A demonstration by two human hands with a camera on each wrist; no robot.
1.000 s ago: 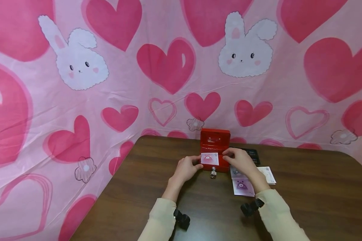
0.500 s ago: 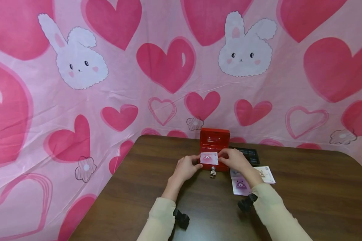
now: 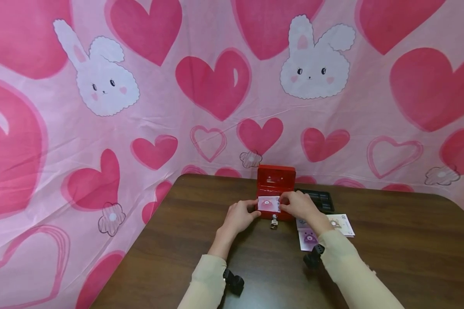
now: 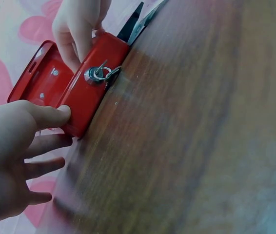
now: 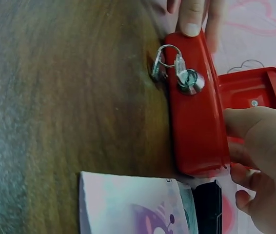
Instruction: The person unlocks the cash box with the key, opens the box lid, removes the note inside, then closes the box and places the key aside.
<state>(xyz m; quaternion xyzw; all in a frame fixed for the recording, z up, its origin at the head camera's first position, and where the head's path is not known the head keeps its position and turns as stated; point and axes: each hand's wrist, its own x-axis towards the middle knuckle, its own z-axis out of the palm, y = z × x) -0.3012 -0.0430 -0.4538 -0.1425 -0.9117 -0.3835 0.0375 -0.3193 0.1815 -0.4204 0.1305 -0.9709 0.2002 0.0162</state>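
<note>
A: Status check. The red cash box [image 3: 275, 194] stands open at the back middle of the bench [image 3: 390, 240], lid up, key [image 3: 273, 221] hanging in the front lock. A pink play note [image 3: 268, 204] lies across the box opening, at its front edge.

B: Hands?

A: The left hand [image 3: 237, 216] holds the left end of the box; the left wrist view shows its thumb pressed on the corner of the red wall, the other fingers [image 4: 45, 165] loosely spread beside it, so bracing, not gripping. The right hand [image 3: 299, 205] has its fingers curled over the note's right edge at the box rim. The right wrist view shows the bent fingers [image 5: 255, 146] against the box's right end, but the note itself is hidden there.

B: So how far along?

A: Judging by layout: one note is at the box, not fully inside (whether any already lie under it cannot be seen). More notes [image 3: 313, 234] lie on the bench just right of the box, beneath the right forearm. A black tray [image 3: 320, 199] sits behind them, out of the box.

B: Remaining, then?

A: Probably seating this note, the loose notes, perhaps the tray, then closing the lid.
</note>
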